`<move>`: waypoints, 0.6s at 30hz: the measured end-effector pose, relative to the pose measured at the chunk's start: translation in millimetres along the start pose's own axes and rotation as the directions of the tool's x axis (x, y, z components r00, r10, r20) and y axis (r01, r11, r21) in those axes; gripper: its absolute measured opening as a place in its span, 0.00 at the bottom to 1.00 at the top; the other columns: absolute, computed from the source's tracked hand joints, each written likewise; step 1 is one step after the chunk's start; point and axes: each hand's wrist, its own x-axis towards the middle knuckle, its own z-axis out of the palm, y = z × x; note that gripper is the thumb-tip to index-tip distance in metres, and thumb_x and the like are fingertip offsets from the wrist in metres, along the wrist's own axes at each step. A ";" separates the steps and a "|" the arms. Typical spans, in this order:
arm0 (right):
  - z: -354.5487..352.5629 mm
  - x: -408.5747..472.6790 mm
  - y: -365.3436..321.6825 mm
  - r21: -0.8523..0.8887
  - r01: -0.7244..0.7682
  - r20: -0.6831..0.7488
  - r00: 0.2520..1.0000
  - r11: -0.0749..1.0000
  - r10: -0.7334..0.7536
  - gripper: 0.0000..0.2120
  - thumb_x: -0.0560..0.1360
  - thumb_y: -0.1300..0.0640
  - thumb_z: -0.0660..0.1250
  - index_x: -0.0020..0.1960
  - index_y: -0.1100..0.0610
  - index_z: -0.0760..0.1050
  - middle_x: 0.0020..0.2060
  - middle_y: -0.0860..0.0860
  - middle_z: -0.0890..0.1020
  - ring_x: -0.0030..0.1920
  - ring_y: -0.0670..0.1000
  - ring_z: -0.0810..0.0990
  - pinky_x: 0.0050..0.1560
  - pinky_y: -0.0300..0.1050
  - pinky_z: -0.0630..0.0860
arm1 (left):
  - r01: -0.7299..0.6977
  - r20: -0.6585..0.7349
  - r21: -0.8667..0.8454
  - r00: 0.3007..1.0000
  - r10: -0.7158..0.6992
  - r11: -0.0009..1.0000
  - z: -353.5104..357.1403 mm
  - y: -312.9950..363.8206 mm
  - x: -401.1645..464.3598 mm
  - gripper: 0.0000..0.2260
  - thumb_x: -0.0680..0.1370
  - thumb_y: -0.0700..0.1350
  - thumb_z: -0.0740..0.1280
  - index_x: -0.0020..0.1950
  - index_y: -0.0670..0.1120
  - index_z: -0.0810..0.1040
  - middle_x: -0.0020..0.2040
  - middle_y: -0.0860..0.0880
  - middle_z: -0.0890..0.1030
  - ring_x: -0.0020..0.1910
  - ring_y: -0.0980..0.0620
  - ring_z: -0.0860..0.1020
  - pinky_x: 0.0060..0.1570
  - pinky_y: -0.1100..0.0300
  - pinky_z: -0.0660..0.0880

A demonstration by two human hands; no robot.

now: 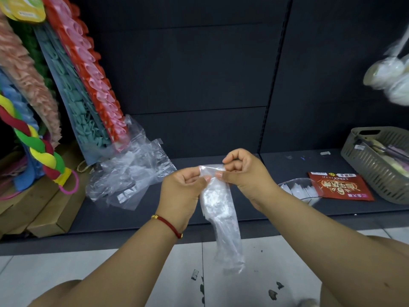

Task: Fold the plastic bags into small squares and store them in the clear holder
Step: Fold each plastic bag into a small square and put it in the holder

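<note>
A bag (218, 209), folded into a long strip, is pinched at its top by the left hand (182, 191) and the right hand (243, 171), above the shelf (199, 209) edge. On the shelf, loose bags (130, 173) are piled left of the hands; the holder (298, 189), with folded squares inside, is seen to their right.

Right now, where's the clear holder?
The clear holder sits on the dark shelf, right of the right hand, touching the red packet.
</note>
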 end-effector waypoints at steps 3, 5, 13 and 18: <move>0.0 0.3 1.8 -0.029 -0.098 -0.014 0.995 0.995 0.098 0.15 0.71 0.60 0.75 0.53 0.54 0.72 0.42 0.54 0.83 0.42 0.51 0.81 0.46 0.45 0.79 | -0.003 -0.003 0.007 1.000 0.003 1.000 -0.4 -1.1 0.8 0.08 0.77 0.32 0.68 0.51 0.42 0.83 0.46 0.44 0.86 0.48 0.45 0.85 0.52 0.49 0.81; -1.2 -0.4 1.5 -0.030 -0.254 0.056 0.965 0.967 0.255 0.16 0.73 0.52 0.74 0.56 0.57 0.75 0.47 0.54 0.85 0.46 0.52 0.83 0.51 0.49 0.79 | -0.007 0.001 0.016 1.000 0.007 1.000 -0.4 -0.9 0.1 0.07 0.77 0.33 0.68 0.51 0.41 0.82 0.45 0.44 0.86 0.47 0.45 0.85 0.51 0.48 0.81; 0.6 -3.7 -2.3 0.256 -0.227 -0.009 0.971 0.940 0.237 0.08 0.75 0.60 0.71 0.37 0.59 0.77 0.33 0.54 0.83 0.33 0.49 0.81 0.36 0.44 0.79 | 0.096 0.052 0.100 0.993 -0.102 0.990 8.2 -2.4 -8.3 0.15 0.74 0.36 0.73 0.56 0.46 0.73 0.42 0.43 0.85 0.44 0.43 0.84 0.48 0.47 0.81; -1.4 -0.2 -0.2 0.237 -0.155 -0.081 0.981 0.959 0.179 0.09 0.74 0.58 0.72 0.36 0.58 0.78 0.32 0.51 0.81 0.34 0.49 0.78 0.39 0.44 0.77 | 0.183 0.126 0.064 0.974 -0.190 0.981 8.7 -5.2 -14.0 0.03 0.74 0.32 0.71 0.45 0.39 0.80 0.41 0.41 0.85 0.37 0.48 0.84 0.39 0.57 0.81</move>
